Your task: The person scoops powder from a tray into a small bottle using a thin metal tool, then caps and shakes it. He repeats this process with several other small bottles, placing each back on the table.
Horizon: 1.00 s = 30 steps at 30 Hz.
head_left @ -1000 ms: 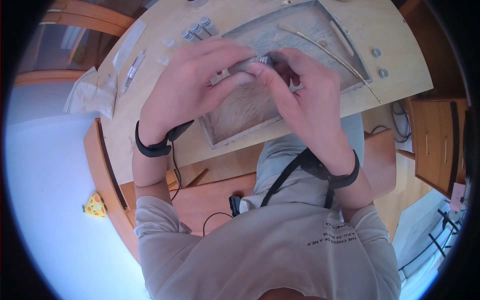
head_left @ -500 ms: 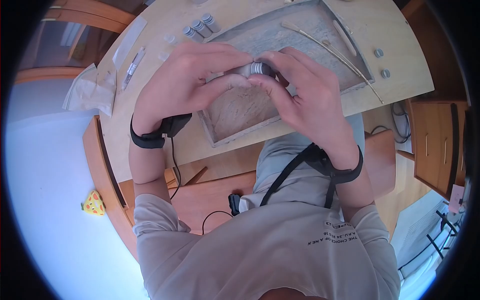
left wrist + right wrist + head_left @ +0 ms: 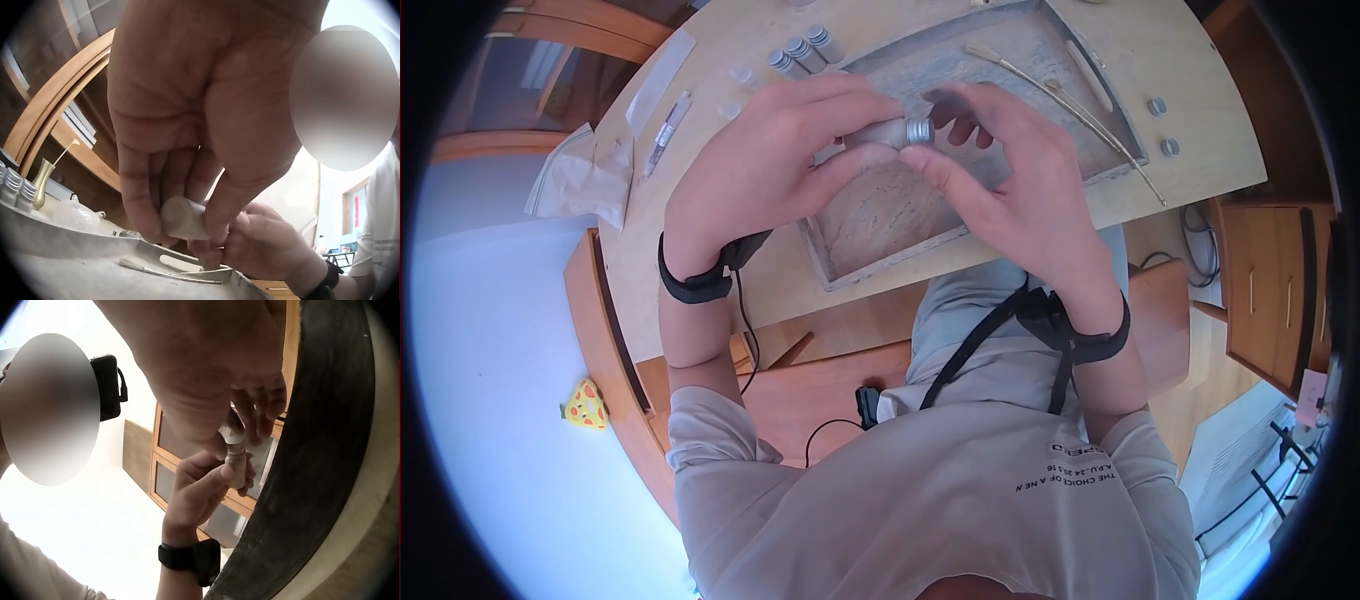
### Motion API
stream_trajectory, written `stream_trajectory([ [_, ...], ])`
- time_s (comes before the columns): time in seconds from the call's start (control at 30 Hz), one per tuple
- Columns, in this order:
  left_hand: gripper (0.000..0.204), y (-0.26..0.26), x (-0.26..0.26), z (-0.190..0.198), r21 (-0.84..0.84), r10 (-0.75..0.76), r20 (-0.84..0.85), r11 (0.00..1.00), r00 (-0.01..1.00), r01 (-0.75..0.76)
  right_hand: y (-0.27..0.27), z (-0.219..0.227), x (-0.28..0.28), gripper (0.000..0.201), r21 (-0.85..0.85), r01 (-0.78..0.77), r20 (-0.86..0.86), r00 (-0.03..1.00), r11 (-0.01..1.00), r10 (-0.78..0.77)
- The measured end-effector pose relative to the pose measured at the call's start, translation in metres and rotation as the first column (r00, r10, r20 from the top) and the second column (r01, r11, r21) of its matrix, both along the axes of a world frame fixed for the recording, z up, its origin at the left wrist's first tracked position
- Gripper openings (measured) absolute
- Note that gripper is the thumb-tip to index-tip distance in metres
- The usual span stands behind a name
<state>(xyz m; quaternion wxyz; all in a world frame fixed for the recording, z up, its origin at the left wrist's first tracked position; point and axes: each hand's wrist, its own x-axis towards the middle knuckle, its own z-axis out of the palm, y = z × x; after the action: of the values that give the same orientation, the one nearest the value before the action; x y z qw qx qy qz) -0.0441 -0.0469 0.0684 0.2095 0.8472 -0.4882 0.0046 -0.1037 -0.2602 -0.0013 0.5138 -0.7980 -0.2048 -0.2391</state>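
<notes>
A pale vial (image 3: 878,131) with a ribbed silver cap (image 3: 917,130), above a mottled grey tray (image 3: 1000,60) on a light wooden table (image 3: 700,260); black wristbands (image 3: 690,285), beige shirt (image 3: 920,500) with black lettering.

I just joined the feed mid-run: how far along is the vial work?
Done, it seems: three capped vials stand together beyond the tray. In hand: the left hand holds a vial above the tray, while the right hand pinches its grey cap. Probably left: two loose caps lie right of the tray, with clear pieces near the standing vials.
</notes>
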Motion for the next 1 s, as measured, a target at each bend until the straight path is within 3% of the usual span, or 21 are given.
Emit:
stream_trajectory([
  [0.2,0.027,0.0,0.001,0.0,0.001,-0.032,0.009,1.0,0.999,0.032,0.002,-0.014,0.004,0.029,0.032,-0.036,0.075,0.997,0.999,0.034],
  [0.4,0.026,0.002,0.002,-0.001,0.02,-0.053,-0.021,0.998,0.998,0.054,0.001,-0.012,0.001,0.024,-0.016,-0.046,-0.037,0.998,0.999,0.045],
  [0.47,0.027,0.002,0.004,-0.002,0.005,-0.07,-0.035,0.998,0.997,0.07,0.003,-0.014,0.001,0.025,0.037,-0.054,0.02,0.998,0.998,0.054],
  [0.6,0.026,0.003,0.009,0.0,0.04,-0.083,-0.152,0.995,0.985,0.09,0.003,-0.016,0.005,0.028,0.014,-0.047,0.19,0.981,0.999,0.043],
  [0.77,0.025,0.004,0.013,0.002,0.083,-0.052,-0.309,0.993,0.95,0.081,0.0,-0.017,0.009,0.032,-0.025,-0.067,0.289,0.955,0.997,0.072],
  [1.0,0.025,0.006,0.017,0.003,0.008,-0.074,-0.498,0.996,0.864,0.09,0.001,-0.017,0.005,0.034,-0.051,-0.065,0.357,0.931,0.997,0.079],
])
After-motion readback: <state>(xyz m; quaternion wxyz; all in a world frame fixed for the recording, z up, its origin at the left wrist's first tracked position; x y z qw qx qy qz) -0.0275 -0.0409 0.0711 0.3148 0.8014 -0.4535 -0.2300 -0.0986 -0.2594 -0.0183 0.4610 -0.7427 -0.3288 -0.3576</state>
